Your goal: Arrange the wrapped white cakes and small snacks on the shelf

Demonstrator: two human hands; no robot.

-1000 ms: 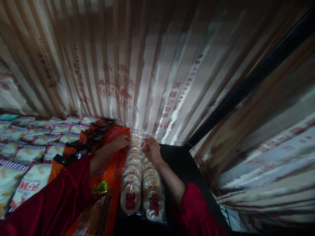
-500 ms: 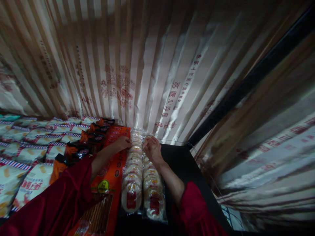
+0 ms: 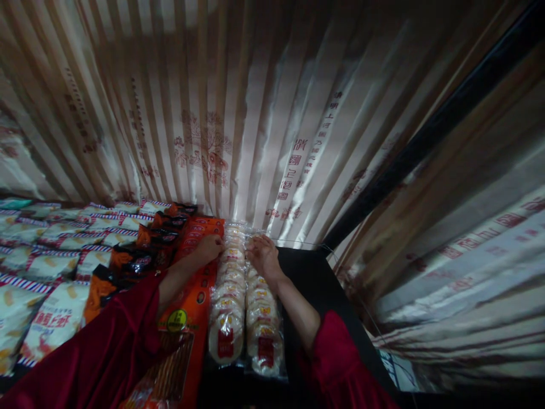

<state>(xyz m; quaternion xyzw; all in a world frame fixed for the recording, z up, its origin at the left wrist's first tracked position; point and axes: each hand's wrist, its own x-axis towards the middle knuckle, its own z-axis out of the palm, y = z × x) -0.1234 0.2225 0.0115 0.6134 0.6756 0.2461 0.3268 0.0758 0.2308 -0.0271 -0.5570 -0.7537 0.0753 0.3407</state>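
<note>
Two overlapping rows of round pale cakes in clear plastic packets, a left row (image 3: 225, 335) and a right row (image 3: 265, 343), run away from me side by side. My left hand (image 3: 208, 248) is closed at the left edge of the left row, fingers pinched on a clear packet near the far end. At the far end of the right row, my right hand (image 3: 264, 257) has its fingers bent together on a packet there. The fingertips partly hide what they pinch. Red labels show on the nearest packets.
Orange packets (image 3: 191, 335) of brown sticks lie left of the cakes, then black-and-orange bags (image 3: 131, 261) and rows of white snack bags (image 3: 53, 318). A black tabletop (image 3: 306, 278) shows at right. Behind hangs a pleated printed curtain (image 3: 255, 113), with a dark pole (image 3: 395, 153) slanting across.
The view has shifted slightly. Both hands stay at nearly the same spots on the packets, with only small finger movements.
</note>
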